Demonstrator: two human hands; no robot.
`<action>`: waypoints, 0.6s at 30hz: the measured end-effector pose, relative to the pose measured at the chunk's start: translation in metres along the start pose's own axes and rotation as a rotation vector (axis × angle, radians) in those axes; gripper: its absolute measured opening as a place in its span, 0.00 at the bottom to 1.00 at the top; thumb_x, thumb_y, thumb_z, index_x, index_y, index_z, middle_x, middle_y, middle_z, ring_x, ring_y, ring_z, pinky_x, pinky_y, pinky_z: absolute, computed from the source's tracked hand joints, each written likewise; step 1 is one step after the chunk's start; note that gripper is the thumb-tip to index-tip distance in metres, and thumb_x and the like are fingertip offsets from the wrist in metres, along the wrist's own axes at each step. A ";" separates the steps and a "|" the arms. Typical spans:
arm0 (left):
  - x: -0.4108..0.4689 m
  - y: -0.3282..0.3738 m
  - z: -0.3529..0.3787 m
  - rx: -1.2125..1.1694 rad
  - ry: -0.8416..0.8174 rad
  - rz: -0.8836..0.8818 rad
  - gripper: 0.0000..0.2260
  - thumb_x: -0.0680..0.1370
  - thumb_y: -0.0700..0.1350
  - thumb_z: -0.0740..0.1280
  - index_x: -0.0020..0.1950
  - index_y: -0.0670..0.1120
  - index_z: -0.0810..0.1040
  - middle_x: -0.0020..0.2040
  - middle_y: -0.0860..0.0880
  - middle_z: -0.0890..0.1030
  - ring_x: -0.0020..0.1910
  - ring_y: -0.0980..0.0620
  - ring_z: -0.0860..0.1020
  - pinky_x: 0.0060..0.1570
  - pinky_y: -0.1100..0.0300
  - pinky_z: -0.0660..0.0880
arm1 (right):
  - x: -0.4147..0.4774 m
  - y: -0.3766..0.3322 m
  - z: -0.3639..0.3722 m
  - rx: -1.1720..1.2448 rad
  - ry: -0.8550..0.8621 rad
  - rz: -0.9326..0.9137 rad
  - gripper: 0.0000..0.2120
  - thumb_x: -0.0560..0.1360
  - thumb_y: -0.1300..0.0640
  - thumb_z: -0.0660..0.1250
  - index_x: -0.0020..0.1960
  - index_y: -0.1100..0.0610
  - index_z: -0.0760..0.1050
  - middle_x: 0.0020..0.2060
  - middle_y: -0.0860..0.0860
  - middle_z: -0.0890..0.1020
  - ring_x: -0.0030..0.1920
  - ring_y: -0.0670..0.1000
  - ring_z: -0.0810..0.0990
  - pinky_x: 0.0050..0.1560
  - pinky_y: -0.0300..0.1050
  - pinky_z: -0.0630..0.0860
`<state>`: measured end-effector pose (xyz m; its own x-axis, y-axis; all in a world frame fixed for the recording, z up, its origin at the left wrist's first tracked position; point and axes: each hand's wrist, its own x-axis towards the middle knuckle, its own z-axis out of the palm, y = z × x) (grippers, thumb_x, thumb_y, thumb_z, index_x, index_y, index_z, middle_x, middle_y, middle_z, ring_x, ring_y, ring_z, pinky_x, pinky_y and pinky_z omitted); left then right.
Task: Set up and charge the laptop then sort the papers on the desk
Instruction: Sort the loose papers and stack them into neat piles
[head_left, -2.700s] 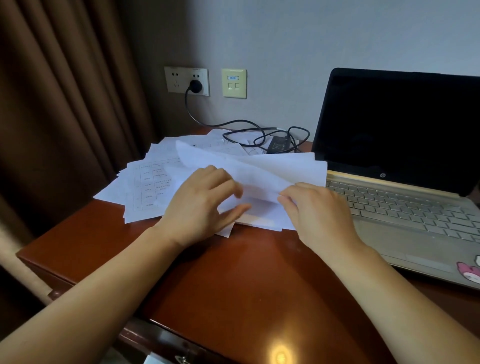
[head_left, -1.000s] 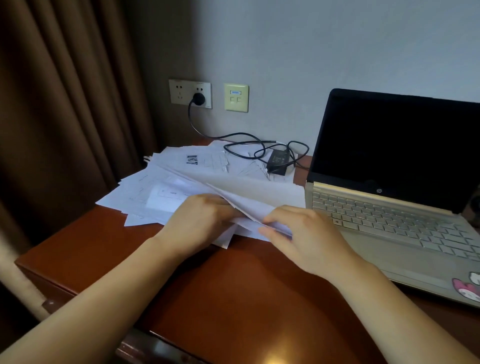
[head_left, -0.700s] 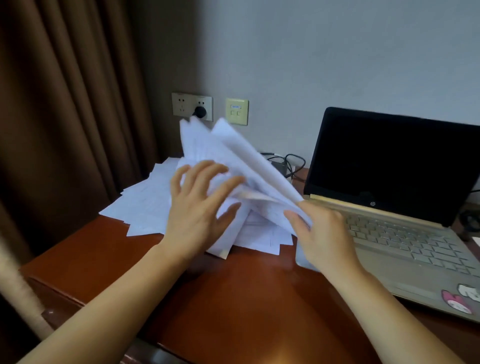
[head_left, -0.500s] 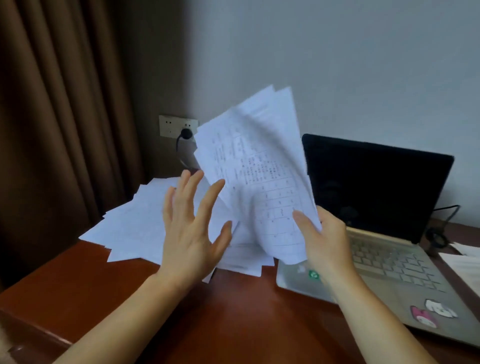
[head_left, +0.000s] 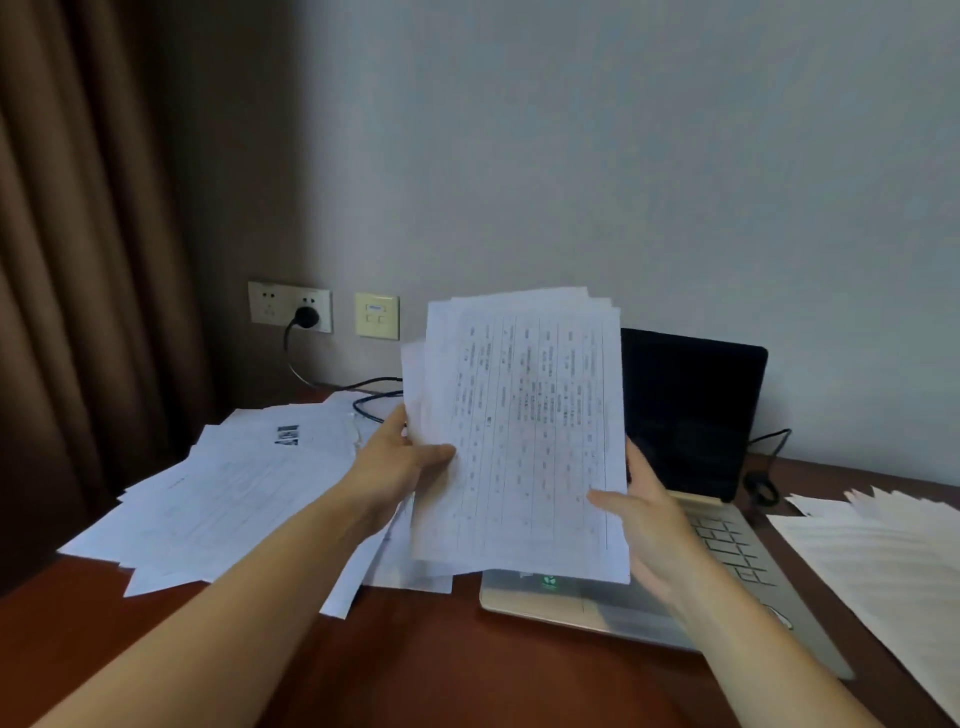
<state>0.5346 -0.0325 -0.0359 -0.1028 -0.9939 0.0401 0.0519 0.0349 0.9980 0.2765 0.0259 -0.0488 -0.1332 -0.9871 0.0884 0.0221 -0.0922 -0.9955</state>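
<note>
A sheaf of printed papers stands upright in the air above the desk, its table print facing me. My left hand grips its left edge, thumb on the front. My right hand grips the lower right edge. A loose spread of white papers covers the desk's left half. Behind the sheaf the gold laptop stands lid-up with a dark screen, partly hidden. A black charger cable runs from the plug in the wall socket down behind the papers.
Another stack of white sheets lies on the desk to the right of the laptop. A cable loops down at the laptop's right rear. The brown curtain hangs at the left. Bare red-brown desk shows near me.
Both hands gathered sheets from the spread and lifted them. The sheaf went from fanned and tilted to upright and squared, and my left hand closed on its edge. The view swung right.
</note>
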 end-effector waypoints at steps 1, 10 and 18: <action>0.002 0.000 0.002 0.053 0.000 0.007 0.23 0.79 0.35 0.70 0.68 0.56 0.69 0.60 0.49 0.80 0.56 0.49 0.81 0.47 0.55 0.81 | 0.002 -0.001 -0.004 0.003 -0.006 0.035 0.31 0.76 0.70 0.66 0.70 0.41 0.68 0.58 0.50 0.83 0.58 0.54 0.82 0.58 0.60 0.79; 0.005 0.033 0.020 0.242 -0.061 0.198 0.27 0.79 0.39 0.70 0.71 0.61 0.67 0.62 0.55 0.79 0.61 0.49 0.78 0.62 0.43 0.77 | 0.017 -0.057 -0.010 0.097 0.054 -0.029 0.16 0.75 0.63 0.72 0.63 0.58 0.79 0.55 0.54 0.84 0.54 0.56 0.84 0.54 0.56 0.81; -0.003 0.032 0.023 0.159 0.003 0.277 0.26 0.78 0.46 0.74 0.71 0.57 0.67 0.65 0.56 0.78 0.64 0.50 0.78 0.65 0.43 0.76 | 0.017 -0.067 -0.008 0.008 0.034 -0.201 0.19 0.74 0.59 0.74 0.64 0.53 0.78 0.56 0.49 0.85 0.55 0.50 0.84 0.57 0.54 0.80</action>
<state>0.5139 -0.0263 -0.0033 -0.1031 -0.9448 0.3111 -0.0782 0.3195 0.9444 0.2644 0.0164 0.0189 -0.1691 -0.9437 0.2844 -0.0004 -0.2884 -0.9575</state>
